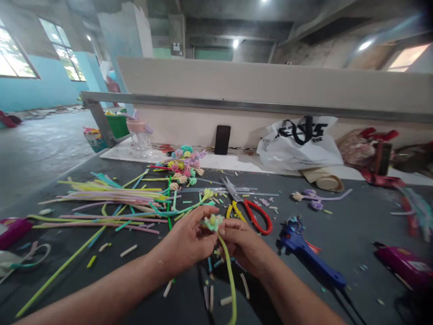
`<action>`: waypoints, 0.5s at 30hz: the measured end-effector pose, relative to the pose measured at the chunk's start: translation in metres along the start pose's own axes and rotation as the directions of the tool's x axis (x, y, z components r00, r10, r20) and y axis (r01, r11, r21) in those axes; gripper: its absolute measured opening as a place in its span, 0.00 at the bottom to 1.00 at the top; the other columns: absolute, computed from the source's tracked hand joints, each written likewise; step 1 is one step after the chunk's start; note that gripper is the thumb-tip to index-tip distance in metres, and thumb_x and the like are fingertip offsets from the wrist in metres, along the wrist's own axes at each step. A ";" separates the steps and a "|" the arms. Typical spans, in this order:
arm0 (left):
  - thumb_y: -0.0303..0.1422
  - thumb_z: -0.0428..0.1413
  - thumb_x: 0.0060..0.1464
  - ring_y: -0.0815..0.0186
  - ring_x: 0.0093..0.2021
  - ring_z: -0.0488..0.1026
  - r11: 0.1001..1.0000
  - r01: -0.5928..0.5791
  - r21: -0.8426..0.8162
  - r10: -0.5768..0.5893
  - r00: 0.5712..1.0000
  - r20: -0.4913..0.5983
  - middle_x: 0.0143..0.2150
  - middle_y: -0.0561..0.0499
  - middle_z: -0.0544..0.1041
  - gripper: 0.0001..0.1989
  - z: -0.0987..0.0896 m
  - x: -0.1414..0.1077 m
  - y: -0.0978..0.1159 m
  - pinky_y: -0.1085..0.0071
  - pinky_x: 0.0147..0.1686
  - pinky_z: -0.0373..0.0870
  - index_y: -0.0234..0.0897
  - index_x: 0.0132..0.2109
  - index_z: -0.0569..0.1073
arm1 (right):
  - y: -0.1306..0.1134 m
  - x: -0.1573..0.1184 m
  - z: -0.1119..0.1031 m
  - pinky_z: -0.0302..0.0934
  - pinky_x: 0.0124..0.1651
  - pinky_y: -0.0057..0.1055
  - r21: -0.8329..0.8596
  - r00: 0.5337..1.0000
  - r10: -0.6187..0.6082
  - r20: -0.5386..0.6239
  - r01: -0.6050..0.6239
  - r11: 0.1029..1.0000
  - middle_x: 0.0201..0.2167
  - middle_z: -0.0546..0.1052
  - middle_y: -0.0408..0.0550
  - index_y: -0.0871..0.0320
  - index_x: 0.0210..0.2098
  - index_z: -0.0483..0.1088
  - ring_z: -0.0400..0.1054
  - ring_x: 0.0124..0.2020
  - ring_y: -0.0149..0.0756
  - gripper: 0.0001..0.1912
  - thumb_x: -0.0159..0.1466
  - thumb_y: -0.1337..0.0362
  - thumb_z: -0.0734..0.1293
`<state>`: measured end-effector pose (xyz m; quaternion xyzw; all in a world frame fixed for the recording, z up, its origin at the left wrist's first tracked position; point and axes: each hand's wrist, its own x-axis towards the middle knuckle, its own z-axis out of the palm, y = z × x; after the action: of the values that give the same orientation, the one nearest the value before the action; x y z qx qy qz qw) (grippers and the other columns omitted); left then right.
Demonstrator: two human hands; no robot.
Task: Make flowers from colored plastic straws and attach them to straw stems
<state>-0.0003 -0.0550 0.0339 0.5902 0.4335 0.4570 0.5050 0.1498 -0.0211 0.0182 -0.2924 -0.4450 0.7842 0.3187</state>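
Note:
Between my hands is a small flower with mint-green petals and a yellow centre, on a long yellow-green stem that hangs toward me. My left hand is closed on the flower head from the left, fingers curled behind it. My right hand pinches just under the bloom, where the stem begins. Just beyond my hands lie scissors with one red and one yellow handle, blades apart. A blue glue gun rests to the right of my right hand.
Left of my hands lies a pile of pastel pipe-cleaner-like stems. Finished flowers are heaped behind. A purple flower sprig lies right. A phone leans against the panel, near a white bag. Cut scraps dot the dark table.

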 end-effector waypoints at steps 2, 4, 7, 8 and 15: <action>0.25 0.53 0.45 0.72 0.30 0.69 0.999 -0.020 0.037 0.019 1.000 0.023 0.36 0.52 0.72 0.21 -0.003 0.002 0.000 0.76 0.31 0.68 0.36 0.49 0.64 | 0.000 -0.001 0.000 0.51 0.19 0.21 0.002 1.000 -0.014 0.004 0.014 1.000 0.15 0.65 0.39 0.64 0.23 0.71 0.55 0.14 0.22 0.11 0.50 0.60 0.70; 0.25 0.53 0.45 0.70 0.33 0.71 0.994 -0.043 0.098 0.041 0.999 0.027 0.40 0.50 0.72 0.20 -0.007 0.004 -0.002 0.74 0.34 0.69 0.36 0.49 0.65 | 0.000 -0.001 -0.001 0.51 0.19 0.21 -0.001 1.000 -0.023 0.002 0.023 1.000 0.16 0.66 0.39 0.64 0.24 0.71 0.55 0.14 0.22 0.11 0.49 0.60 0.71; 0.25 0.52 0.48 0.69 0.34 0.72 0.959 -0.132 0.249 0.134 0.991 0.011 0.41 0.49 0.73 0.18 -0.010 0.003 -0.009 0.73 0.35 0.70 0.37 0.48 0.67 | 0.002 0.000 -0.003 0.50 0.18 0.21 -0.028 0.999 -0.043 -0.002 0.043 0.999 0.15 0.64 0.38 0.63 0.23 0.72 0.54 0.14 0.22 0.11 0.49 0.60 0.71; 0.25 0.51 0.48 0.68 0.34 0.72 0.930 -0.183 0.319 0.191 0.981 0.007 0.41 0.49 0.73 0.18 -0.012 0.002 -0.012 0.73 0.35 0.70 0.38 0.48 0.67 | 0.002 0.000 -0.004 0.50 0.17 0.20 -0.045 0.999 -0.050 -0.001 0.050 0.998 0.14 0.63 0.38 0.63 0.24 0.72 0.52 0.14 0.21 0.11 0.50 0.60 0.70; 0.22 0.52 0.46 0.62 0.50 0.68 0.670 -0.427 0.607 0.488 0.870 0.072 0.48 0.49 0.72 0.25 -0.023 -0.010 -0.021 0.69 0.49 0.65 0.44 0.52 0.64 | 0.007 0.002 -0.001 0.48 0.16 0.20 -0.159 0.999 -0.033 0.035 0.038 0.986 0.13 0.62 0.37 0.63 0.23 0.72 0.52 0.14 0.22 0.11 0.51 0.60 0.69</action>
<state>-0.0256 -0.0580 0.0134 0.7865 0.4178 0.4336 0.1370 0.1476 -0.0222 0.0111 -0.2964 -0.5167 0.7447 0.3009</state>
